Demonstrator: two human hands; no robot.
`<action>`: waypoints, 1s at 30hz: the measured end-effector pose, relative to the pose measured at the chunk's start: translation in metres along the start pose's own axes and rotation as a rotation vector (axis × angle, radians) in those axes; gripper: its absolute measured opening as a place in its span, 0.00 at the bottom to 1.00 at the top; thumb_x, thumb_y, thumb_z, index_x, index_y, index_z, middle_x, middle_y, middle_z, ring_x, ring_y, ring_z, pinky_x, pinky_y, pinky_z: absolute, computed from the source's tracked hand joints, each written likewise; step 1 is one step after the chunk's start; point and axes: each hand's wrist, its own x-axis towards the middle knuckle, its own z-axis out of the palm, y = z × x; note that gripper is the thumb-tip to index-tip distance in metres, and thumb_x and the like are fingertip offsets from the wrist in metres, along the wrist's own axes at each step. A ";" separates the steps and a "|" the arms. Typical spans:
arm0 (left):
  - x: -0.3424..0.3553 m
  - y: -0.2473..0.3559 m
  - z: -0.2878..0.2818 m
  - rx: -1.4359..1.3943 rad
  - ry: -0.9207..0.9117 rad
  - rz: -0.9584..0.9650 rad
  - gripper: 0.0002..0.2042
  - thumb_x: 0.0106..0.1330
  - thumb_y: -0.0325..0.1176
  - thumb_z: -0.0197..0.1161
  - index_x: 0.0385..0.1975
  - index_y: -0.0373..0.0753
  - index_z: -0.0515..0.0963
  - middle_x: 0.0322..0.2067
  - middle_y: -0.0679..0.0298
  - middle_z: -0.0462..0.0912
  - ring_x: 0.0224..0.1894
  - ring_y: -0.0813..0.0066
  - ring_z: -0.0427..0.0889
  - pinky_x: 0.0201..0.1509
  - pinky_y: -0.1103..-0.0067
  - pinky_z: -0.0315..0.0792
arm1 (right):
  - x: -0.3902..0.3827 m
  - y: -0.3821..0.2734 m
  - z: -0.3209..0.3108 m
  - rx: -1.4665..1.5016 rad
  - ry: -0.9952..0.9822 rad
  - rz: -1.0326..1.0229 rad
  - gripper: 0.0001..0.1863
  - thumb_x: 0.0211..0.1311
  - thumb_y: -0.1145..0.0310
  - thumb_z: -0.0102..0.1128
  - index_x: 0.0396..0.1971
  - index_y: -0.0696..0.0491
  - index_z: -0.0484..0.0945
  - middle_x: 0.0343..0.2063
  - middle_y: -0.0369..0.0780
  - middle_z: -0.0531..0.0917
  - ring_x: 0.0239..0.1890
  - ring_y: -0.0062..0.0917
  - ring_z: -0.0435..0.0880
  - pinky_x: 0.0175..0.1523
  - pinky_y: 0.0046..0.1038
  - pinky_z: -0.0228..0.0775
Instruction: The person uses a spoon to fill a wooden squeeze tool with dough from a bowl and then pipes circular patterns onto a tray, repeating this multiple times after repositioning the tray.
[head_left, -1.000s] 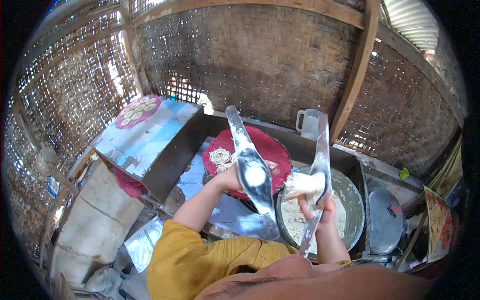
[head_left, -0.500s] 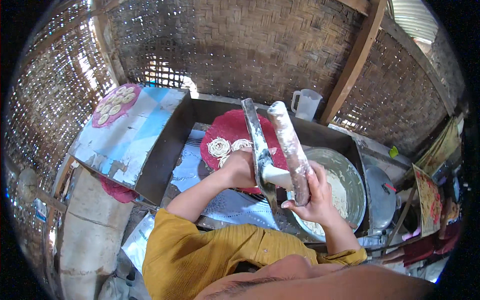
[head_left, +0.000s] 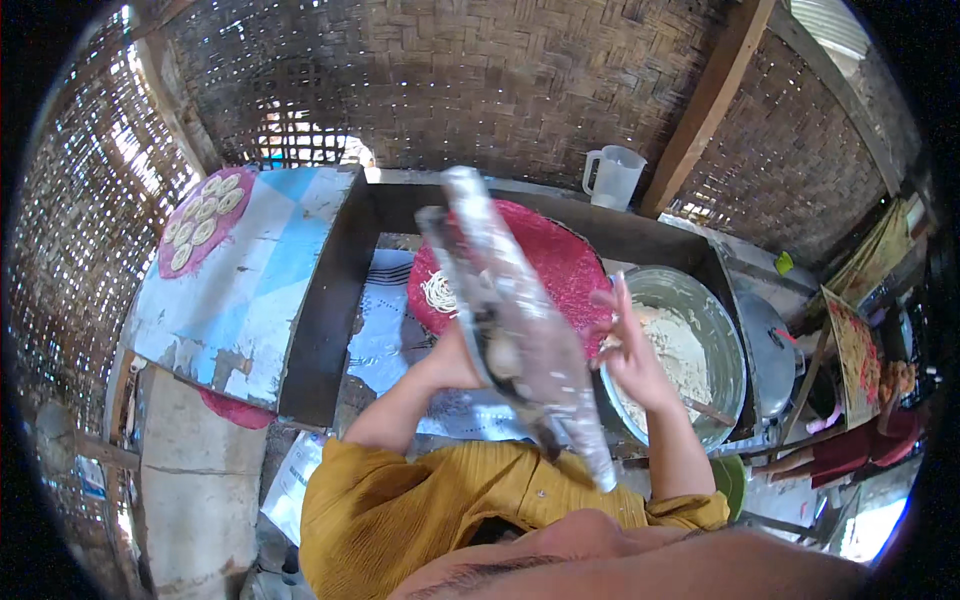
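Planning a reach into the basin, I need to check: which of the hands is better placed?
The right hand, probably: open, seemingly empty, and nearer the basin. The left hand seems occupied holding the long floury tool.

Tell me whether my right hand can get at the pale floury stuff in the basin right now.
Probably yes: the right hand looks empty beside the left part of the basin, and nothing visible blocks the floury stuff; the blurred press is off to its left.

Right hand (head_left: 632, 355) splayed, pointing forward; left hand (head_left: 457, 357) mostly hidden.
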 end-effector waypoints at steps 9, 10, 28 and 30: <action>-0.052 -0.001 -0.103 0.039 0.242 -0.305 0.29 0.31 0.33 0.72 0.39 0.37 0.71 0.38 0.60 0.75 0.42 0.71 0.73 0.49 0.73 0.67 | 0.032 0.130 -0.070 -0.137 0.348 0.689 0.27 0.53 0.54 0.53 0.50 0.55 0.65 0.31 0.37 0.76 0.23 0.18 0.71 0.21 0.18 0.62; -0.058 -0.002 -0.108 0.036 0.277 -0.321 0.29 0.31 0.34 0.72 0.39 0.37 0.71 0.38 0.60 0.75 0.42 0.71 0.73 0.49 0.73 0.67 | 0.038 0.135 -0.069 0.039 0.295 0.719 0.23 0.55 0.56 0.52 0.47 0.55 0.69 0.28 0.35 0.76 0.20 0.16 0.70 0.19 0.18 0.59; -0.022 -0.017 -0.097 -0.072 0.374 -0.328 0.27 0.33 0.34 0.71 0.38 0.36 0.72 0.38 0.60 0.75 0.41 0.71 0.74 0.47 0.73 0.67 | -0.042 0.089 -0.031 -0.003 -0.604 0.724 0.14 0.58 0.65 0.50 0.39 0.59 0.69 0.25 0.39 0.79 0.25 0.19 0.77 0.31 0.20 0.70; -0.001 -0.012 -0.085 -0.077 0.302 -0.250 0.26 0.34 0.34 0.71 0.38 0.36 0.72 0.38 0.59 0.75 0.41 0.70 0.74 0.47 0.73 0.68 | -0.020 0.058 -0.051 -0.133 -0.751 0.778 0.25 0.51 0.53 0.57 0.41 0.58 0.70 0.31 0.39 0.77 0.30 0.19 0.75 0.35 0.21 0.67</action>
